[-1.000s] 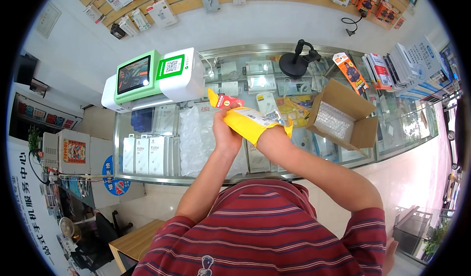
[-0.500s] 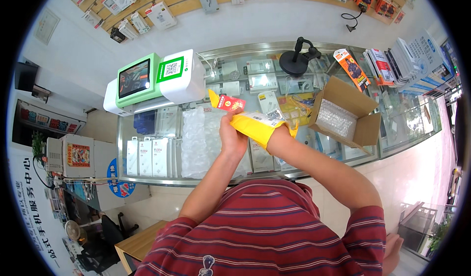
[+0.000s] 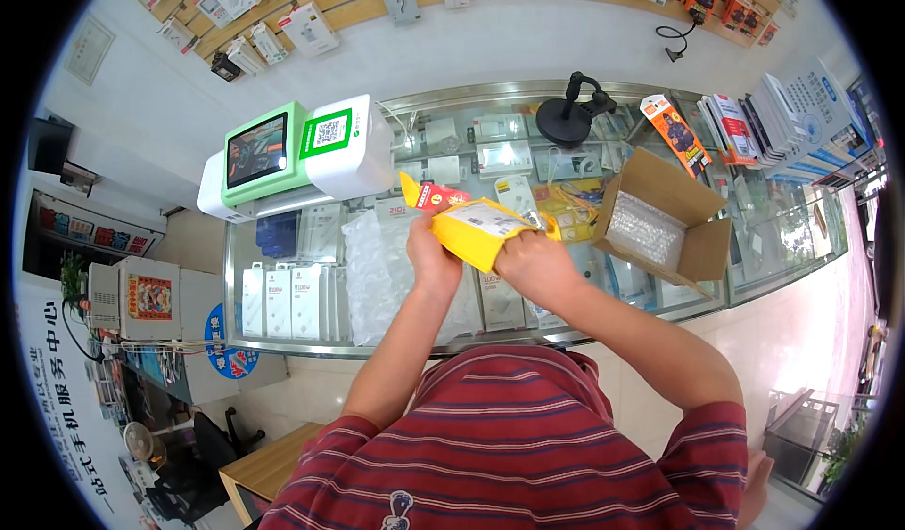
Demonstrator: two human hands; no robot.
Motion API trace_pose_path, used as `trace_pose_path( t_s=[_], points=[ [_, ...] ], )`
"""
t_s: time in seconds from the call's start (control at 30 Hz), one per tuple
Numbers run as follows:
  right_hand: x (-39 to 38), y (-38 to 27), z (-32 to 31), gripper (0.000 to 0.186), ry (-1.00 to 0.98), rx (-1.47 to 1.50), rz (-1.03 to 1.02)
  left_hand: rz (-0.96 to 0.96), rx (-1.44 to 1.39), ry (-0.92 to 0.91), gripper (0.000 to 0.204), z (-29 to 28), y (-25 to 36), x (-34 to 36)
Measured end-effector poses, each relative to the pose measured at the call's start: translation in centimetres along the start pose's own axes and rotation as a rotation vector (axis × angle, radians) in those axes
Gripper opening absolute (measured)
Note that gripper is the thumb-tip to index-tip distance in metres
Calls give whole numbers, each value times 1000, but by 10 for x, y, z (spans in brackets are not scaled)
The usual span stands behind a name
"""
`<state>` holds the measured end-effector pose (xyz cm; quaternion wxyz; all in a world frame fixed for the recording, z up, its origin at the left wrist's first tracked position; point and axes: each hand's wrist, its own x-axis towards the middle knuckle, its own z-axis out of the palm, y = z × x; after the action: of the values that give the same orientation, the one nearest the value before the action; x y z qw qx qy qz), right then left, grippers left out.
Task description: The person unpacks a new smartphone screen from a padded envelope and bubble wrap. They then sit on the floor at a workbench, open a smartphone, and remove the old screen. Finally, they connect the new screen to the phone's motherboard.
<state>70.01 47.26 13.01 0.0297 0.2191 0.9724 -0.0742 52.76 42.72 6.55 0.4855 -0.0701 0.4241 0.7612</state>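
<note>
My left hand [image 3: 433, 255] is wrapped round the closed end of a yellow padded mailer [image 3: 452, 228] with a white label. A red card [image 3: 438, 195] pokes up above my left fingers. My right hand [image 3: 535, 268] is at the mailer's open end, fingers curled and partly inside; what they grip is hidden. Right of it sits an open cardboard box [image 3: 702, 252] with bubble wrap inside. Crumpled clear plastic [image 3: 368, 276] lies below and left of my left hand.
The glass counter [image 3: 471, 346] holds a white-green machine [image 3: 255, 153], a black stand [image 3: 566, 120], an orange package [image 3: 674, 134] and stacked flat boxes [image 3: 740, 130]. Packaged accessories [image 3: 311, 26] hang beyond. A chair [image 3: 217, 450] and wooden desk [image 3: 269, 455] stand lower left.
My right hand has drawn partly back out of the mailer, more of its curled fingers now showing. The mailer has tilted, turning its label further up.
</note>
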Motion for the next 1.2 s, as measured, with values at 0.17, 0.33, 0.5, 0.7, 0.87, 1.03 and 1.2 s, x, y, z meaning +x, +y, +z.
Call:
trace_pose_path(
  t_s=[0.17, 0.33, 0.5, 0.7, 0.87, 1.03, 1.2],
  points=[
    [-23, 9, -17, 37, 737, 235, 92, -32, -101, -17, 33, -11, 18, 30],
    [-43, 9, -33, 38, 537, 1346, 504, 106, -79, -31, 34, 3, 33, 62],
    [-49, 7, -35, 38, 512, 1557, 551, 367, 303, 9, 51, -7, 43, 93],
    [-52, 3, -24, 38, 469, 1697, 591, 819, 1275, 45, 66, -3, 27, 59],
    [-48, 1, -13, 37, 398, 1785, 605, 1181, 1664, -13, 53, 7, 40, 35],
    [-47, -3, -6, 37, 386, 1813, 629, 392, 1205, -568, 32, 28, 44, -57],
    [-42, -13, 9, 37, 377, 1844, 593, 55, 854, -658, 29, 5, 24, -74]
  ],
)
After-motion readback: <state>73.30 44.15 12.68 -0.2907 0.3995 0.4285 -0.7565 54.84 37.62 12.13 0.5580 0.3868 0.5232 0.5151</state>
